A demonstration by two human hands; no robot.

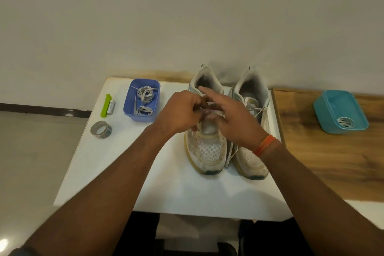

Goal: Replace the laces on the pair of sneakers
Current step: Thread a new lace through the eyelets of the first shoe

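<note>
Two worn white sneakers stand side by side at the white desk's [170, 193] far right edge. Left hand [178, 113] pinches a lace over the left sneaker [207, 149]; fingers curled. Right hand [232, 118] hovers alongside, fingers spread. Right sneaker [252, 158] remains laced. Blue tub [127, 108] holds laces [145, 94].

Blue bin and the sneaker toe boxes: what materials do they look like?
Blue bin: looks like moulded plastic, matte, with uniform colour and rounded corners. Left sneaker and right sneaker toe boxes: apparently white woven mesh, given the fine perforated texture, scuffed and yellowed.
</note>
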